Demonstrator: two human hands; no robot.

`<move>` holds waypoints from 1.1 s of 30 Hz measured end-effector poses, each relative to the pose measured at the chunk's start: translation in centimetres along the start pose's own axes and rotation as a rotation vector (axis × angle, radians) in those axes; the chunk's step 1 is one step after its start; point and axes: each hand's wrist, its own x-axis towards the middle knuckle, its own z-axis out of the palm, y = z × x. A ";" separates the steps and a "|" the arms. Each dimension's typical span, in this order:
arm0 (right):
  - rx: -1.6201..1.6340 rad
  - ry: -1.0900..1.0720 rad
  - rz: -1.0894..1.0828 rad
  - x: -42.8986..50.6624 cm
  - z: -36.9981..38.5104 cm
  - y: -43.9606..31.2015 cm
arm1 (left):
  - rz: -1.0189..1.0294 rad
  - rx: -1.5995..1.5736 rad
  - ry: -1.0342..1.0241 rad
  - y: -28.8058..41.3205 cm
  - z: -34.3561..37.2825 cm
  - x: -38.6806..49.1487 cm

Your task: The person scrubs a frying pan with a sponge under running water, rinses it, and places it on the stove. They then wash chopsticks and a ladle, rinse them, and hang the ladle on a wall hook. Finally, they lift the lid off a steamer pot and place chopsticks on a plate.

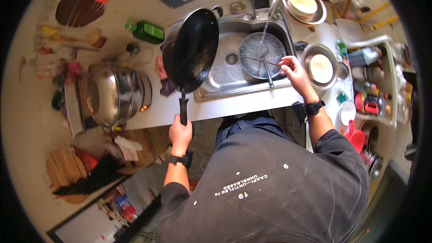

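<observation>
My left hand point(180, 134) grips the black handle of a wok point(195, 47), which is tilted on its side over the sink's left edge and the counter. Near the right edge of the stainless steel sink point(224, 40), my right hand point(293, 69) is raised with bent fingers, apparently around nothing. Just left of it, a round basin point(246, 54) of water stands in the sink under the running faucet point(275, 4). A ladle point(267, 71) and thin reddish sticks point(251, 58) lie in the basin. The sink's drain point(232, 59) is visible beside it.
A steel steamer pot point(113, 96) stands on the left counter, with a green pump bottle point(148, 32) behind it. Pink and dark cloths point(167, 87) lie by the wok. Metal bowls point(332, 49) stand right of the sink, and a white rack point(393, 84) of bottles is farther right.
</observation>
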 end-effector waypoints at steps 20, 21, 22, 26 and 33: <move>-0.236 0.303 0.258 -35.8 19.6 3.3 | 0.283 -0.777 -1.081 -16.7 -9.2 -2.2; -0.235 0.351 0.250 -37.1 19.5 3.6 | 0.401 -0.678 -1.040 -16.2 -9.5 -2.4; -0.234 0.393 0.248 -38.5 19.5 4.0 | 0.460 -0.567 -1.032 -15.6 -10.0 -2.6; -0.220 0.491 0.294 -44.7 19.0 6.5 | 0.523 -0.366 -1.149 -10.0 -11.2 -4.8; -0.188 0.628 0.467 -62.4 18.6 14.5 | 0.801 0.078 -1.659 8.1 -1.8 -19.0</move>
